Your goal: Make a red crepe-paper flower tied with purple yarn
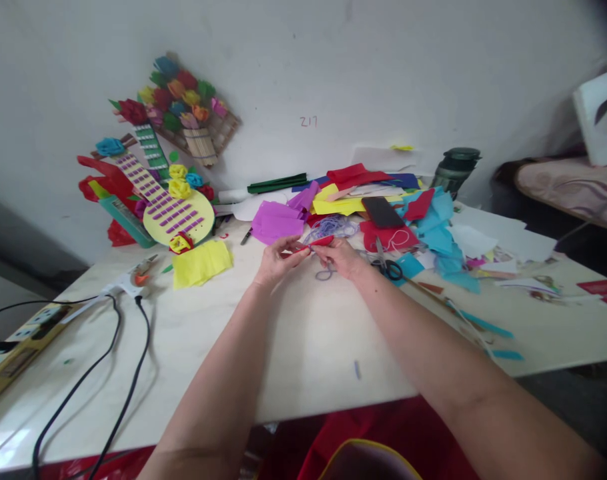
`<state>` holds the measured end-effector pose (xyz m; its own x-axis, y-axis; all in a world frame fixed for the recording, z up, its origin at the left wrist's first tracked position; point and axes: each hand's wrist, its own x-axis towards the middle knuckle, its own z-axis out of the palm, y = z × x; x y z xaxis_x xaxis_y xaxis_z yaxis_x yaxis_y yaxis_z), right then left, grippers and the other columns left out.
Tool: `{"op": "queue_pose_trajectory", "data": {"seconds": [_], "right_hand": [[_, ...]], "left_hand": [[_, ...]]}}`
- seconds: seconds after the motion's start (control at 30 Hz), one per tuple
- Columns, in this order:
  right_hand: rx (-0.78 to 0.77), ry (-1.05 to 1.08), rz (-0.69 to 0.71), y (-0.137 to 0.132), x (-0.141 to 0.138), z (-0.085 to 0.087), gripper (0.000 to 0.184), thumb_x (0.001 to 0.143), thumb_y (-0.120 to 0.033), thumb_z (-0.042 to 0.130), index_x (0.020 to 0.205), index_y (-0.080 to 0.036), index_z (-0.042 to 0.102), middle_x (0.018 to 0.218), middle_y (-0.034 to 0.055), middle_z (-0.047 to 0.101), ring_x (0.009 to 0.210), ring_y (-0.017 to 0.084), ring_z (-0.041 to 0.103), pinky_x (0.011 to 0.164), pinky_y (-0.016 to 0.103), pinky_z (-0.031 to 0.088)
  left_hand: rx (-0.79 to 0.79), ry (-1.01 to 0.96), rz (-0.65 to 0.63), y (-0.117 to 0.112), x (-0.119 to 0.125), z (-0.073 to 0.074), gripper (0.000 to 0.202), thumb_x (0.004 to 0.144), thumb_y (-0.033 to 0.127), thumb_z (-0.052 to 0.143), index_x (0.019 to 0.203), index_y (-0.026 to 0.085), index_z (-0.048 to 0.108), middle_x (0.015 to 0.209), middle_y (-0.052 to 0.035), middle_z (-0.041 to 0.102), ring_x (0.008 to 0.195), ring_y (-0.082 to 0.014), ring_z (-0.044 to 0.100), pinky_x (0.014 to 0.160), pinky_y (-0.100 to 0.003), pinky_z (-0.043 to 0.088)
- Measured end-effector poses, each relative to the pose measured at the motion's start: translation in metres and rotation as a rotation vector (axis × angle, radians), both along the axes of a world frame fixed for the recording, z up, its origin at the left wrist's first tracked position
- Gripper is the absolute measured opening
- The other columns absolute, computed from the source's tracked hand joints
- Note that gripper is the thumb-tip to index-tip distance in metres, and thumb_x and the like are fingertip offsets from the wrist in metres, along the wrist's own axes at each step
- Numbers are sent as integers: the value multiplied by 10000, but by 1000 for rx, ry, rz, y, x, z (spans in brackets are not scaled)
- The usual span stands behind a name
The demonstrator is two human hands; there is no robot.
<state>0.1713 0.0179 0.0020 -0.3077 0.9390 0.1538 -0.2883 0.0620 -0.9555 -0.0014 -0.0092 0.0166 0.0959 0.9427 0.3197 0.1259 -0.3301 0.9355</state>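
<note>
Between my two hands is a small strip of red crepe paper (323, 241), gathered at its middle, where purple yarn appears to cross it. My left hand (279, 259) pinches the left end with its fingers closed. At the right part, my right hand (339, 256) grips the paper close to the gathered middle. A loop of purple yarn (325, 274) hangs or lies just below the hands. Behind them sits a tangled heap of purple yarn (336, 227). Black-handled scissors (387, 268) lie to the right of my right hand.
Purple paper (277, 220), a phone (382, 212), blue paper (436, 220) and a dark green bottle (456, 170) crowd the back and right. Yellow paper (202, 264), paper-flower crafts (179, 217), a glue gun (131, 283) with its cord and a power strip (26, 343) stand left.
</note>
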Motion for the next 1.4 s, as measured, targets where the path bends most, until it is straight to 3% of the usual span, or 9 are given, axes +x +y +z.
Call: {"op": "queue_pose_trajectory", "data": {"seconds": [0.1,0.17,0.33,0.47,0.7,0.93,1.07,1.23,1.4], "right_hand": [[9,-22,-5,0,0,-1,273,548,-354,764,686,-148,651,397,-95,390,375,38,323,370,201,338],[14,-42,-7,-1,1,-1,270,568,-362,756,693,-145,654,405,-91,394,380,41,327,366,200,327],[27,-104,-10,-3,-1,0,310,557,-388,763,713,-139,664,533,-34,545,425,51,392,369,204,314],[15,-108,-9,-4,-3,1,321,537,-401,773,658,-136,637,503,-46,509,426,48,384,396,210,334],[-2,-106,-18,-5,-4,0,346,569,-431,752,579,-157,541,386,-101,348,361,37,317,398,209,324],[17,-109,29,-5,-1,-1,305,640,-430,689,717,-153,585,515,-60,518,368,27,343,373,190,289],[61,-264,-42,-5,-4,-4,310,621,-378,686,827,-150,646,468,-79,466,367,38,352,363,189,289],[114,-287,-99,-7,-8,-2,338,649,-351,670,929,-162,673,476,-86,430,377,35,310,345,185,274],[153,-298,-110,-7,-7,-2,339,673,-356,655,956,-175,697,486,-77,444,389,36,307,355,185,289]], "left_hand": [[-155,-70,-80,2,-6,-1,603,744,618,525,992,88,670,901,-122,698,833,-212,642,776,-321,485],[-262,-110,-164,4,-7,-4,654,754,669,454,921,80,683,825,-125,703,764,-216,651,742,-331,496],[-316,-127,-280,1,-3,-2,485,686,573,632,810,105,655,700,-94,688,623,-169,635,630,-283,492],[-290,-43,-223,-3,-1,3,381,618,449,745,774,120,630,656,-62,675,555,-121,594,532,-220,428],[-238,52,-161,-2,3,0,413,624,467,728,792,100,638,618,-45,652,466,-81,502,453,-205,341],[-276,-151,-183,2,-2,-6,380,614,409,744,800,116,588,711,-45,666,543,-101,584,552,-224,446],[-262,-264,-159,6,-3,-9,375,612,386,746,786,119,549,650,-14,633,483,-72,539,540,-217,455],[-265,-347,-160,6,-3,-7,431,616,353,751,927,124,558,634,0,615,491,-70,534,547,-213,467],[-288,-439,-151,4,-6,-5,350,605,325,758,831,129,576,640,11,584,492,-50,492,586,-226,501]]}}
